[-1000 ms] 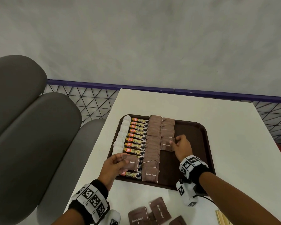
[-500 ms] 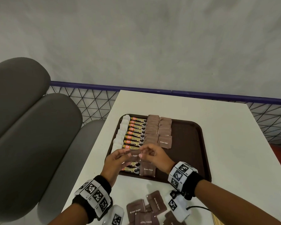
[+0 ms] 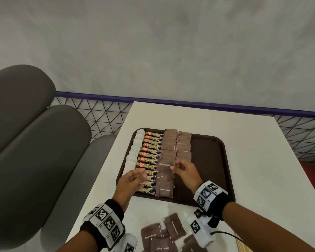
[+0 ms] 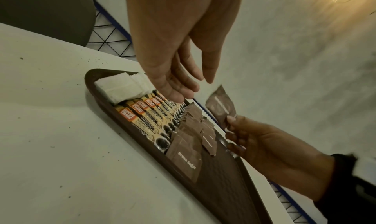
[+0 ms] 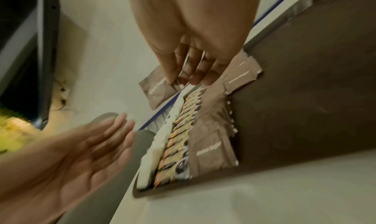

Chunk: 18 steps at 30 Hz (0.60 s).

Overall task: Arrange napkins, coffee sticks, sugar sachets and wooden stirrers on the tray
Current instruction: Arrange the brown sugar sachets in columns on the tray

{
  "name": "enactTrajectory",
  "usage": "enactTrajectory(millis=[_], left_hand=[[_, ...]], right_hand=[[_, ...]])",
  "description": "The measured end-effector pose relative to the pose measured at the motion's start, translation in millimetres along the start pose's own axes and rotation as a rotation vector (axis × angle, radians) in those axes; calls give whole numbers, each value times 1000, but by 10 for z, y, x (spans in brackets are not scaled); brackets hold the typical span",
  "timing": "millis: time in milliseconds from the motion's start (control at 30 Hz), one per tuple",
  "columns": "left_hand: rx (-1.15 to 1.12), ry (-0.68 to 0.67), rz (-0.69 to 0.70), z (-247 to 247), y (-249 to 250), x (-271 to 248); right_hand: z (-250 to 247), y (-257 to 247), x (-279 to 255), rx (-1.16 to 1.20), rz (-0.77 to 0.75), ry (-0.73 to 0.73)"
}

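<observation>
head view: the right hand [image 3: 185, 171] has its grip pinching one brown sugar sachet [image 3: 166, 163] by the edge, held above the tray [image 3: 207, 160]. just left of it, the left hand [image 3: 131, 182] hangs with relaxed, empty fingers over the coffee sticks [image 3: 151, 155]. more loose sachets [image 3: 160, 235] lie on the worktop [image 3: 244, 142] below both wrists.

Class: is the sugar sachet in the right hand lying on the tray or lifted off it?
Lifted. The right hand pinches the sugar sachet by one edge, and the left wrist view shows it hanging clear above the rows on the tray.
</observation>
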<state>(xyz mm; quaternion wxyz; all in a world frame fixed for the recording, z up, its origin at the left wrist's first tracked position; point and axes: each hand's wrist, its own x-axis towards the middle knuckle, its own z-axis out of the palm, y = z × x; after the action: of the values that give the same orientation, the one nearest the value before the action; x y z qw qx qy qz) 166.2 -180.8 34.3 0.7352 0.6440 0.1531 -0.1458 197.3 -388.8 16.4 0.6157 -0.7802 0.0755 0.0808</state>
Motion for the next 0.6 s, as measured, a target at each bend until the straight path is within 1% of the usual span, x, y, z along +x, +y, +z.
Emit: enactTrajectory(millis=[67,100,133,167,233,367,467,600], left_hand=[[-28,8,-19,-46,-12,16],[-34,12,-27,-70,-20,26],[-33,16,-33,-92,-28,36],[-28,17,-38,-112,-33,43],[-13,10,-53,-143,-41,57],[31,-31,-100,-189,-55,76],[77,-45,-125,-200,-78,90],[82,-45,-145,-203,-123,105]], right_hand=[[-184,99,132,-81,85,180],[-271,138,184,-109,134,252],[-343,190,231,-137,181,293],[-401,231,266,-160,222,307],[-466,281,323,-209,273,291],[-453,331,448,-326,361,255],[-414,361,524,-369,394,279],[-351,377,557,-432,411,305]])
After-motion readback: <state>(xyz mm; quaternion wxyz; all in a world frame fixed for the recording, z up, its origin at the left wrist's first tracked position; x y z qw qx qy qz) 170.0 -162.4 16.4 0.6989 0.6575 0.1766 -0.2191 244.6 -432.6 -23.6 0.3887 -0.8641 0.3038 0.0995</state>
